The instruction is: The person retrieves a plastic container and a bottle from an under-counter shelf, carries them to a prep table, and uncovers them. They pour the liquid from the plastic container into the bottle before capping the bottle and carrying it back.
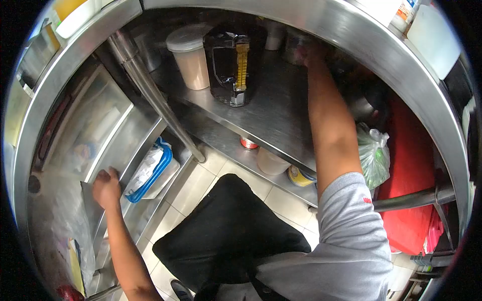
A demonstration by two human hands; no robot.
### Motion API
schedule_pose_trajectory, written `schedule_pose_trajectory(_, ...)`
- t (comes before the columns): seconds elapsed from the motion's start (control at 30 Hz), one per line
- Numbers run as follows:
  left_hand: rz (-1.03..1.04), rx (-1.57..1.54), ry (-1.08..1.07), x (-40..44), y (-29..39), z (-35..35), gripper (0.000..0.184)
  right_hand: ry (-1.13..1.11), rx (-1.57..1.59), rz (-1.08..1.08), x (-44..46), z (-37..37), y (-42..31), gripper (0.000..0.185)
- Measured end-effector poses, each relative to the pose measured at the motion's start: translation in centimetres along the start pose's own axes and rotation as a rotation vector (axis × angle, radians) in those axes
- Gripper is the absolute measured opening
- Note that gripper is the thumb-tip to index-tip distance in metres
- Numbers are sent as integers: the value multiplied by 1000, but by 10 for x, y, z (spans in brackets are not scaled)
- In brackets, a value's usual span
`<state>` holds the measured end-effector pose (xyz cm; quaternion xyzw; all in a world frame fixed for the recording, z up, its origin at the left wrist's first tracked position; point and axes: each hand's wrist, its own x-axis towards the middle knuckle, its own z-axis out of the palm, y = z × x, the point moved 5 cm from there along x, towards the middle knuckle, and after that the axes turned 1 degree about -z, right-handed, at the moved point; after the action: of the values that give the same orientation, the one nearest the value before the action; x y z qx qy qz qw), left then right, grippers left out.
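Note:
My left hand [106, 188] rests with curled fingers on the front edge of the steel shelf [131, 145] at the left. Close to its right is a plastic container with a blue lid [161, 168]. My right hand [313, 53] reaches deep into the shadow at the back of the middle steel shelf [283, 100]. It is beside a dim, clear container [295, 47]; its fingers are too dark to make out. Left of that stand a dark jug with a yellow strip [226, 65] and a lidded tub of beige contents [191, 62].
Below are a red can [248, 143], a pale tub [272, 161] and a yellow tub [300, 176]. At the right are a tied plastic bag [374, 155] and a red item [409, 190]. A steel post [150, 90] stands left; the counter rim [301, 12] curves overhead.

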<state>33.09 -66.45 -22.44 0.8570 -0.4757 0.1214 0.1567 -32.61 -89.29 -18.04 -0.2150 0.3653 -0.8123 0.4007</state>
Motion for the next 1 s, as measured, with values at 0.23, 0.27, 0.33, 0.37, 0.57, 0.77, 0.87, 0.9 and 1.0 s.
schedule_pose_trajectory(0.23, -6, 10, -48, 2, 1, 2, 43, 6, 87, 103, -6, 3, 16, 45)
schedule_pose_trajectory(0.27, -2, 14, -52, 2, 2, 1, 43, 23, 105, 108, -9, 5, 22, 45)
schedule_pose_trajectory(0.33, 7, 21, -50, 2, 5, 0, 43, 65, 138, 112, -22, 14, 36, 44)
schedule_pose_trajectory(0.37, 11, 23, -46, 1, 6, 0, 44, 88, 155, 113, -29, 20, 42, 43)
schedule_pose_trajectory(0.57, 54, -5, -2, 0, 3, 2, 44, 233, 100, 99, -61, 50, 74, 41)
schedule_pose_trajectory(0.77, 73, 2, 36, 1, 0, 5, 44, 302, -223, -1, -58, 57, 94, 47)
schedule_pose_trajectory(0.87, 67, 3, 8, 0, 3, 3, 43, 258, -173, 120, -61, 59, 94, 49)
schedule_pose_trajectory(0.9, 60, 5, -10, 0, 4, 3, 43, 207, -129, 119, -51, 57, 101, 50)
schedule_pose_trajectory(1.0, 91, 22, 27, 2, -1, 8, 43, 38, 12, 128, -23, 53, 125, 49)
